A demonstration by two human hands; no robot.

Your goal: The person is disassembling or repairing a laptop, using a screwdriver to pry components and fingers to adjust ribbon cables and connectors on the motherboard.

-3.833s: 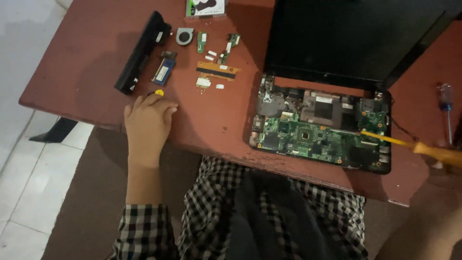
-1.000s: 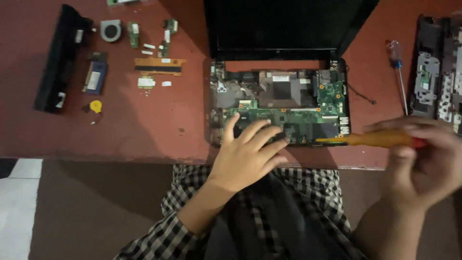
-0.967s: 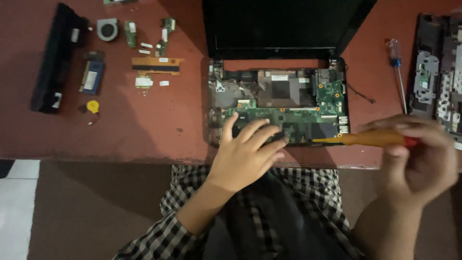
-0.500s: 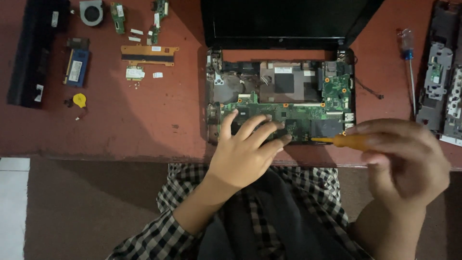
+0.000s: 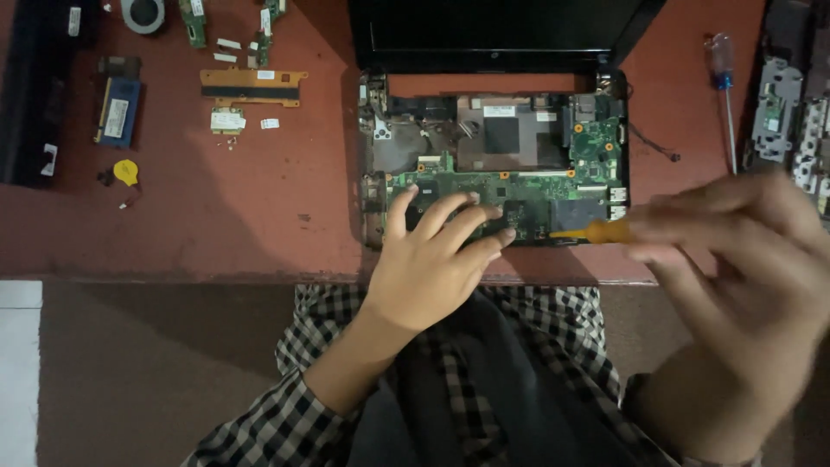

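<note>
My left hand (image 5: 437, 259) lies flat, fingers spread, on the green circuit board (image 5: 510, 195) of the opened laptop (image 5: 493, 164) at the near edge of the bench (image 5: 216, 216); it grips nothing and appears to steady the chassis. My right hand (image 5: 743, 251) is closed on the orange-handled screwdriver (image 5: 605, 231), holding it nearly level so the tip meets the board's near right part. Removed parts lie well apart toward the far left corner, clear of the work: a yellow coin cell (image 5: 126, 171), a blue memory module (image 5: 117, 111), a fan (image 5: 143, 13). A second screwdriver (image 5: 723, 78) lies to the laptop's right.
</note>
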